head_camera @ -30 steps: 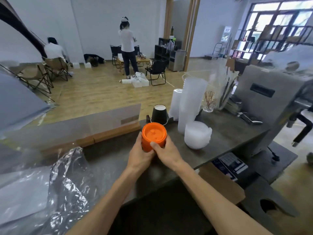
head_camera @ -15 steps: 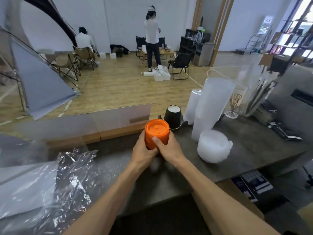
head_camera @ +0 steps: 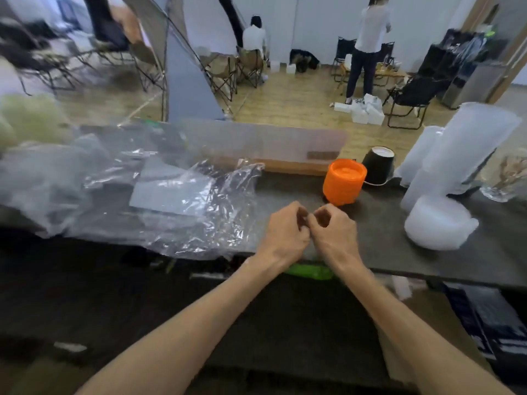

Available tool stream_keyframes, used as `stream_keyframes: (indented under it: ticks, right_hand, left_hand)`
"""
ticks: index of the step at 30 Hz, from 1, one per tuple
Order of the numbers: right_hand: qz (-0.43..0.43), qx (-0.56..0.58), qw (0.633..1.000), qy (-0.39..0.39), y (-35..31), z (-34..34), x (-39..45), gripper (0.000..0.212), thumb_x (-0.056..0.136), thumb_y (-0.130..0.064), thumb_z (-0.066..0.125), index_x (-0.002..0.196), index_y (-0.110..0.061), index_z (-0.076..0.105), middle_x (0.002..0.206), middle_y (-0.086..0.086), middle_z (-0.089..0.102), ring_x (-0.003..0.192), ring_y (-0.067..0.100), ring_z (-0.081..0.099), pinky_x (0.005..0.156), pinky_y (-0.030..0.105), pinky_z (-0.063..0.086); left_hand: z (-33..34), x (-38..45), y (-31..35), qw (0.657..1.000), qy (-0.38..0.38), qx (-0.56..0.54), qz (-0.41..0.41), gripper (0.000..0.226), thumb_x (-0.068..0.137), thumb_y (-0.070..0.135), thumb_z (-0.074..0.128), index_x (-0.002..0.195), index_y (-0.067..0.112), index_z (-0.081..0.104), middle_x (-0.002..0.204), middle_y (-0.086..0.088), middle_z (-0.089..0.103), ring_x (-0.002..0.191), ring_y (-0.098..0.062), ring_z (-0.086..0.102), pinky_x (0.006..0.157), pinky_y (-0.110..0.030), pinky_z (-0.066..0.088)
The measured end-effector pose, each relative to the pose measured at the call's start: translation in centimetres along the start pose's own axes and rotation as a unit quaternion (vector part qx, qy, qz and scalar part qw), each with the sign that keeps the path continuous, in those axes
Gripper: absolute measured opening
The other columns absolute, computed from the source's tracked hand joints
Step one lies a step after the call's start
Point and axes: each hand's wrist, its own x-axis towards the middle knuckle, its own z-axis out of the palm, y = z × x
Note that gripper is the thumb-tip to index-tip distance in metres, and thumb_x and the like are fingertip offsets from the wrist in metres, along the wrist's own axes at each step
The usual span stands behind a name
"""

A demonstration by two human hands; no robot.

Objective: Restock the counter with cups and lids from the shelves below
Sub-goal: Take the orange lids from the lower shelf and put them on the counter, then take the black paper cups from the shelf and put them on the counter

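1. Both hands have let go of the orange stack (head_camera: 344, 181), which I gripped a second ago; it now stands alone on the counter (head_camera: 379, 232), and my view has swung left.
2. Far left lies crumpled plastic wrap (head_camera: 182, 206), spread over the counter (nothing useful seen in it).
3. Left hand (head_camera: 286, 233): fingers curled in, holding nothing that I can see.
4. Right hand (head_camera: 335, 233): likewise curled and empty, knuckles touching the left.
5. Orange stack sits just beyond and slightly right of my right hand, upright, beside the black cup (head_camera: 377, 166). So the right hand is nearer.
6. Clear cups (head_camera: 456, 149) and the lid pile (head_camera: 439, 223) stand further right.
7. I judge the next reach goes down to the shelves, hidden below the counter edge.
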Motion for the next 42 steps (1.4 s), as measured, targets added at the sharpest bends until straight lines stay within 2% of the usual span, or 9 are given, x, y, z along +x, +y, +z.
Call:
stream_keyframes:
  ticks: [2,6,10,16,19,24,27,31,42]
  right_hand:
    - [-0.021,-0.001,0.999,-0.025,-2.3,2.1,-2.8,0.017,0.091,-0.034,0.067,0.08,-0.023,0.061,0.077,-0.006,0.063,0.074,0.016,0.061,0.065,0.032,0.044]
    - [-0.045,-0.021,0.996,-0.075,-6.4,7.6,-9.3,0.018,0.092,-0.037,0.065,0.08,-0.024,0.061,0.079,-0.005,0.065,0.074,0.015,0.062,0.065,0.033,0.048]
    - [-0.055,-0.021,0.992,-0.113,-11.3,14.5,-17.7,0.011,0.093,-0.035,0.065,0.091,-0.025,0.064,0.085,-0.006,0.066,0.077,0.012,0.063,0.067,0.031,0.05]
    - [0.033,0.027,0.987,-0.154,-17.2,25.3,-31.5,0.012,0.094,-0.027,0.066,0.102,-0.025,0.057,0.092,-0.006,0.064,0.084,0.01,0.062,0.078,0.035,0.056]
    - [0.041,-0.009,0.964,-0.263,-19.1,30.2,-36.2,0.016,0.095,-0.027,0.065,0.11,-0.025,0.061,0.099,-0.008,0.064,0.089,0.007,0.062,0.082,0.032,0.056]
    - [0.01,-0.085,0.903,-0.422,-22.2,38.3,-39.9,0.047,0.095,-0.035,0.064,0.14,-0.025,0.053,0.138,-0.003,0.059,0.122,0.014,0.058,0.104,0.037,0.05]
    - [-0.006,-0.114,0.877,-0.466,-23.9,43.1,-40.7,0.055,0.095,-0.037,0.062,0.147,-0.025,0.046,0.146,-0.002,0.051,0.127,0.016,0.054,0.105,0.036,0.048]
    - [-0.001,-0.121,0.86,-0.496,-24.8,50.0,-40.9,0.058,0.096,-0.035,0.062,0.149,-0.022,0.043,0.149,0.0,0.049,0.13,0.018,0.052,0.106,0.033,0.046]
    - [0.114,-0.11,0.863,-0.479,-21.6,61.8,-42.0,0.057,0.093,-0.036,0.066,0.145,-0.023,0.047,0.144,-0.001,0.053,0.126,0.014,0.056,0.105,0.033,0.049]
  left_hand:
    - [-2.6,-2.9,-1.7,1.0,-0.013,-0.005,-0.024,0.014,0.089,0.007,0.059,0.101,0.012,0.065,0.09,0.004,0.066,0.079,-0.01,0.059,0.067,-0.01,0.044]
    - [-8.7,-9.3,-7.3,0.998,-0.017,-0.001,-0.067,0.018,0.086,0.01,0.057,0.101,0.016,0.065,0.094,-0.003,0.07,0.091,-0.021,0.066,0.083,-0.037,0.056]
    - [-16.0,-18.0,-13.1,0.994,-0.04,-0.018,-0.097,0.027,0.092,0.012,0.058,0.117,0.02,0.062,0.108,0.0,0.071,0.099,-0.015,0.067,0.091,-0.033,0.056]
    - [-27.7,-31.5,-24.9,0.975,-0.119,0.053,-0.18,0.039,0.096,0.024,0.06,0.135,0.02,0.054,0.126,0.0,0.065,0.116,-0.017,0.062,0.1,-0.036,0.052]
    - [-33.6,-37.0,-30.6,0.962,-0.074,0.105,-0.239,0.042,0.097,0.027,0.058,0.138,0.02,0.052,0.134,-0.001,0.061,0.123,-0.018,0.057,0.103,-0.034,0.048]
    - [-41.2,-43.0,-38.4,0.935,-0.028,0.159,-0.315,0.036,0.095,0.031,0.059,0.129,0.021,0.057,0.124,-0.001,0.06,0.118,-0.022,0.059,0.099,-0.036,0.048]
    - [-43.4,-44.6,-42.9,0.927,-0.03,0.155,-0.341,0.039,0.093,0.034,0.059,0.129,0.021,0.058,0.122,-0.003,0.061,0.114,-0.024,0.061,0.095,-0.036,0.05]
    - [-44.9,-44.9,-47.5,0.914,-0.06,0.147,-0.373,0.048,0.097,0.03,0.058,0.142,0.018,0.049,0.135,-0.004,0.054,0.126,-0.024,0.055,0.105,-0.034,0.044]
    - [-42.3,-43.0,-58.4,0.915,-0.136,0.072,-0.373,0.055,0.095,0.03,0.062,0.146,0.023,0.044,0.143,0.0,0.049,0.131,-0.017,0.05,0.112,-0.029,0.038]
